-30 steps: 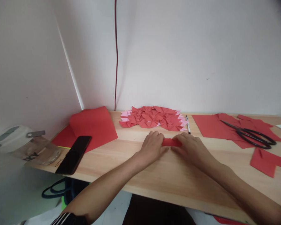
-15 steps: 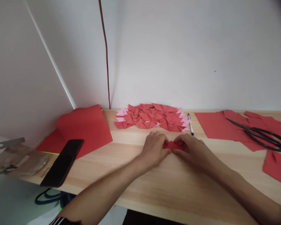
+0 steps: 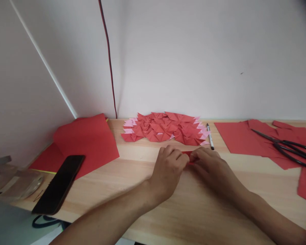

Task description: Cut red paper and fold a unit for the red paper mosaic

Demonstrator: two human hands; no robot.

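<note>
On the pale wooden desk (image 3: 193, 217), flat red paper sheets (image 3: 234, 139) look unfolded, while a heap of folded red-and-pink paper pieces (image 3: 163, 128) seems done. Angled inward, the left grip (image 3: 168, 168) and right grip (image 3: 213, 166) almost meet, curled closed, pinching a small red paper piece (image 3: 187, 152) between them, apparently part-folded, near the heap.

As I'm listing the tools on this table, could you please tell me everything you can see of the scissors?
The scissors have slim, pointed, metal-looking blades that lie together or nearly so, and two large black loop handles of unclear material. They lie on red paper at the right of the table, tips pointing left and toward the wall. The picture's right edge cuts off the handle ends. Neither the left hand nor the right hand touches them.
</note>
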